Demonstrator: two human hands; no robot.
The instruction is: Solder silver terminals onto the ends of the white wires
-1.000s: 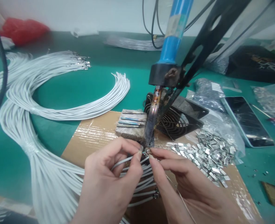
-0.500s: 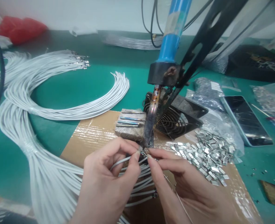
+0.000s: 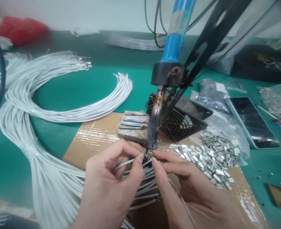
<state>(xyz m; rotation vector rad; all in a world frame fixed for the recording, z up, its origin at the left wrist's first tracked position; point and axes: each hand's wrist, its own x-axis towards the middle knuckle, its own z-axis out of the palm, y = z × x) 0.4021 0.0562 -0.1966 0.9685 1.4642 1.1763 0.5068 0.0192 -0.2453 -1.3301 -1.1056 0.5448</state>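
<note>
My left hand (image 3: 114, 181) is closed in a pinch on a white wire (image 3: 124, 163), close to its end. Thumb and forefinger of my right hand (image 3: 188, 181) pinch a thin solder wire (image 3: 187, 210), which trails down past the palm. The fingertips of both hands almost meet just below the tip of a blue-handled soldering iron (image 3: 152, 125), mounted pointing down. A tiny metal part shows between the fingertips, but its shape is partly hidden. Below the hands, several more white wires (image 3: 145, 202) lie on the cardboard, some with metal ends.
A block with metal pins (image 3: 132, 135) and a black fan (image 3: 178, 127) stand behind the hands. Small metal pieces (image 3: 211, 159) are heaped right, beside a phone (image 3: 252, 122). White wire bundles (image 3: 28, 140) cover the left. A metal arm (image 3: 202, 54) slants overhead.
Both hands stay at the iron's tip in nearly the same pinch. Only a very slight shift of the hands and the view shows.
</note>
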